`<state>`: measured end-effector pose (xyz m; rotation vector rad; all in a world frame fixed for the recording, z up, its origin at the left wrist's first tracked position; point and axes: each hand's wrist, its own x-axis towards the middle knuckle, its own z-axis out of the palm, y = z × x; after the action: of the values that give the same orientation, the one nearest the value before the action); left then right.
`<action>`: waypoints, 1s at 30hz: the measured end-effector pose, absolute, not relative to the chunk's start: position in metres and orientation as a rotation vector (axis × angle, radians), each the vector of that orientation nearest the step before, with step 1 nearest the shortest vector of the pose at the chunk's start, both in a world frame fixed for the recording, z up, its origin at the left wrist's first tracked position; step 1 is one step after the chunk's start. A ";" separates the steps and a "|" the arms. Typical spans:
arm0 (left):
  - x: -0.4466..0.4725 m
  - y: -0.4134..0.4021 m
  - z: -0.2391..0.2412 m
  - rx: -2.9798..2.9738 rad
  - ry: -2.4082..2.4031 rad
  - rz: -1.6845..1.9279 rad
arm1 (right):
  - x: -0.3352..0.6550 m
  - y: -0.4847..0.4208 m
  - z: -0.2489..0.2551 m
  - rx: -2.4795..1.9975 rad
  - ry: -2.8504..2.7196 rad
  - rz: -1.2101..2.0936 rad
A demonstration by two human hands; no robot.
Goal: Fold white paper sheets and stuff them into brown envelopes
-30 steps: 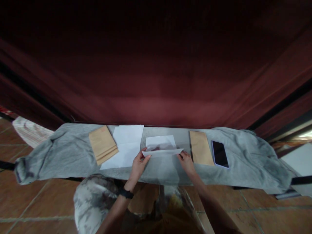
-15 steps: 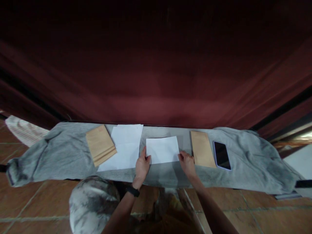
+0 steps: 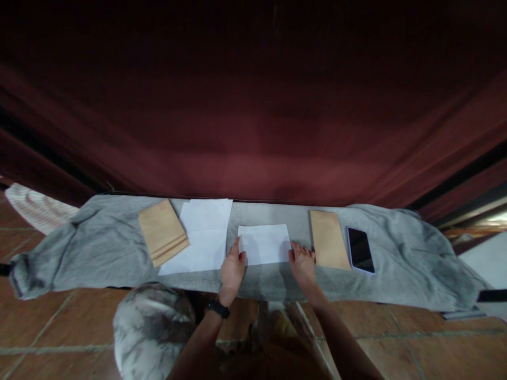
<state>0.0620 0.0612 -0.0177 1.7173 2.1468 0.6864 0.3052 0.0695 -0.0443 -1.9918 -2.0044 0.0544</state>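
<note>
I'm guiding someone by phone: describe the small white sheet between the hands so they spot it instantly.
On the grey cloth below the red curtain, look near the middle. A small white sheet lies flat between the left hand and right hand. It is smaller than the white paper beside it and paler than the brown envelope on its other side.

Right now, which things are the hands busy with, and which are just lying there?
Busy with: left hand, right hand, small white paper touched at both sides.
Just lying there: brown envelope stack, white sheets, single brown envelope, phone, grey cloth underneath.
</note>
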 end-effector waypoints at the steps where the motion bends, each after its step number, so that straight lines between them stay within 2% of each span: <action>1: 0.063 0.061 -0.017 1.726 2.161 0.672 | 0.305 0.069 -0.045 -1.989 -2.013 0.045; 10: 0.065 0.057 -0.017 2.010 2.288 0.587 | 0.301 0.068 -0.045 -1.923 -1.921 0.032; 15: 0.097 0.067 -0.032 2.361 2.056 0.663 | 0.257 0.080 -0.043 -1.478 -1.843 0.364; 19: 0.117 0.080 -0.054 2.464 1.930 0.531 | 0.218 0.092 -0.044 -1.335 -1.954 0.518; 26: 0.108 0.085 -0.055 2.450 1.980 0.331 | 0.226 0.098 -0.054 -1.530 -2.172 0.314; 30: 0.103 0.085 -0.051 2.387 2.063 0.347 | 0.238 0.099 -0.061 -1.628 -2.206 0.140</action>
<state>0.1030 0.0845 -0.0511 2.3866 2.0633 0.3473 0.2379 0.0993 -0.0613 -1.6283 -2.2061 0.1399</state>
